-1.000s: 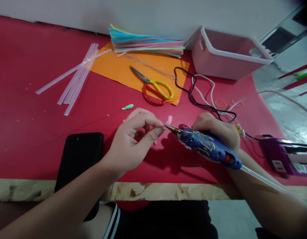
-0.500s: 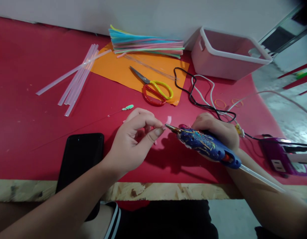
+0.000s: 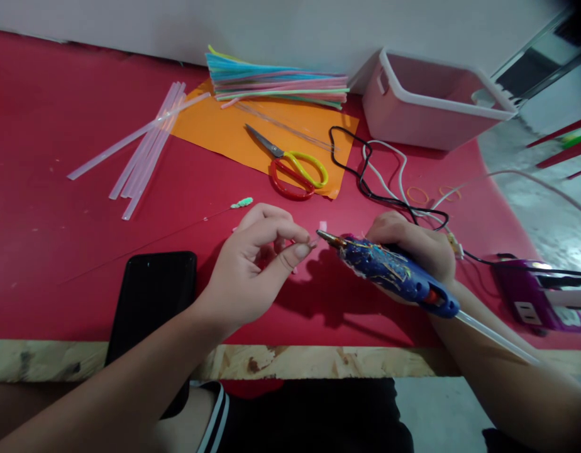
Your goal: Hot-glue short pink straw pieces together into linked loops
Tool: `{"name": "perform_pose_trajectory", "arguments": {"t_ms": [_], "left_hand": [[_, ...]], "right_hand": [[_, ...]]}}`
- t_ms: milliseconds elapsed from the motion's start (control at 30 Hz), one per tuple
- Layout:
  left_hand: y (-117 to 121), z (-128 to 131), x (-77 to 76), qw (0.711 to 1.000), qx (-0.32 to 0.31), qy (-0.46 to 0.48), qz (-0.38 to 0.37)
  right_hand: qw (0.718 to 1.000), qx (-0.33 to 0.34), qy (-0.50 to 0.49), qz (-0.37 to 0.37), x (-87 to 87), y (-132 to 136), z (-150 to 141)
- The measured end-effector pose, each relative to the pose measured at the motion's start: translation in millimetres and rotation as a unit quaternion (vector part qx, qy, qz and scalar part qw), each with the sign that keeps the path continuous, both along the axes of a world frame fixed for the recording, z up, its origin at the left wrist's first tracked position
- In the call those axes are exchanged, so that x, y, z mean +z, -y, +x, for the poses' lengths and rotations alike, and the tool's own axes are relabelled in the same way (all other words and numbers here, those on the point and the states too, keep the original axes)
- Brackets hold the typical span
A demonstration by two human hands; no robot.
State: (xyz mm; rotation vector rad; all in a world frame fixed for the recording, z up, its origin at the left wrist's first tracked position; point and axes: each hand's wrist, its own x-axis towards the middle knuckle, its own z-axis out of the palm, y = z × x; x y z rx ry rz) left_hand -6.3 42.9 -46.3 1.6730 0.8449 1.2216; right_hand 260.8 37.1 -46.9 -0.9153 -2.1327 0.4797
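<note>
My left hand (image 3: pixel 253 264) is closed in a pinch on a small pink piece (image 3: pixel 321 228), held just above the red table (image 3: pixel 59 251). My right hand (image 3: pixel 413 245) grips a blue hot glue gun (image 3: pixel 394 274) with a clear glue stick coming out of its back. The gun's metal nozzle (image 3: pixel 327 237) points left and almost touches the pink piece. Both hands sit near the table's front edge.
A black phone (image 3: pixel 151 308) lies at the front left. Clear glue sticks (image 3: pixel 139 148), an orange sheet (image 3: pixel 224 132) with red-and-yellow scissors (image 3: pixel 295 170), a bundle of coloured sticks (image 3: pixel 276 85), a pink bin (image 3: pixel 432 104), cables (image 3: pixel 380 182), rubber bands and a purple power strip (image 3: pixel 531 296) surround the hands.
The glue gun's nozzle has edged slightly up and right beside the pink piece. My left hand has held its pinch in place.
</note>
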Motion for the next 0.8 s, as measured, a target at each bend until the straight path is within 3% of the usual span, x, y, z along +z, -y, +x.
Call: {"name": "perform_pose_trajectory", "arguments": {"t_ms": [800], "left_hand": [[-0.4, 0.2, 2.0, 1.0, 0.001, -0.015, 0.004]], "right_hand": [[1.0, -0.003, 0.011, 0.029, 1.6, -2.2, -0.9]]}}
